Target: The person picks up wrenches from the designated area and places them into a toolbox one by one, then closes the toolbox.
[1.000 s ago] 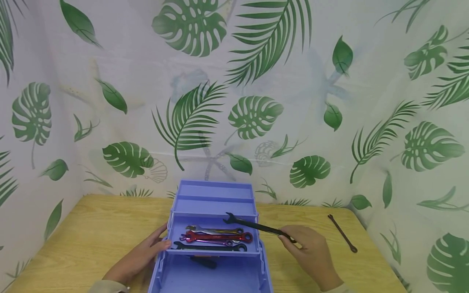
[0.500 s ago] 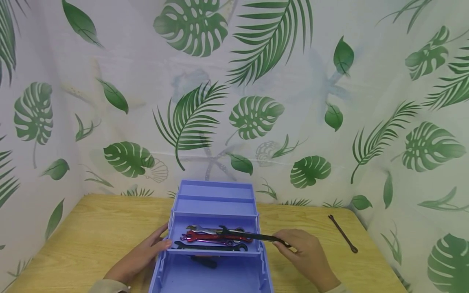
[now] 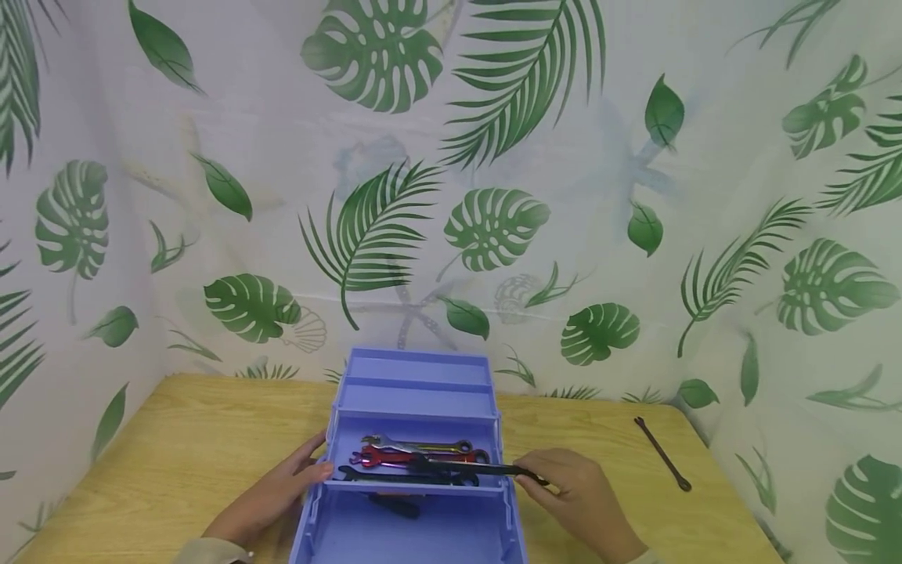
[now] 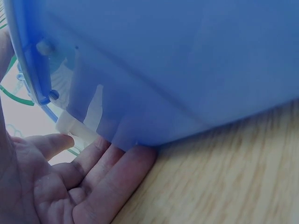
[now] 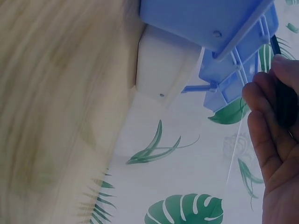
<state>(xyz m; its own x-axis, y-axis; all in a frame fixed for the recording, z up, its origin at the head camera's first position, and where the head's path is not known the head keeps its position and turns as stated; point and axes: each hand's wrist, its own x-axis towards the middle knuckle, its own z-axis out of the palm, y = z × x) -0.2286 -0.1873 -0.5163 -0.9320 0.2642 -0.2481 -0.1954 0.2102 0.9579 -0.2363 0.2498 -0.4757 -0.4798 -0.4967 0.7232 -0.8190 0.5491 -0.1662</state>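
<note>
My right hand [image 3: 574, 493] pinches one end of a black combination wrench [image 3: 486, 468] between thumb and fingers. The wrench reaches left over the upper tray [image 3: 345, 439] of a blue toolbox [image 3: 409, 533], its other end overlapping the wrenches there. In that tray lie a silver-and-gold wrench [image 3: 423, 445], a red wrench [image 3: 380, 456], a purple one partly covered, and another black wrench [image 3: 380, 476]. My left hand [image 3: 271, 493] rests against the toolbox's left side, thumb at the tray's front corner. In the left wrist view its fingers [image 4: 112, 186] lie loosely extended against the blue wall [image 4: 187, 60].
A dark wrench [image 3: 662, 454] lies on the wooden table [image 3: 211, 423] at the right. Below the tray, a dark-handled tool [image 3: 395, 505] shows partly in the box's lower compartment. The toolbox's raised tray [image 3: 419, 368] stands behind. A leaf-patterned cloth [image 3: 493, 117] hangs at the back and sides.
My right hand has moved left and slightly down, bringing the black wrench from above the tray's right side down over the other wrenches. The left hand has stayed at the toolbox.
</note>
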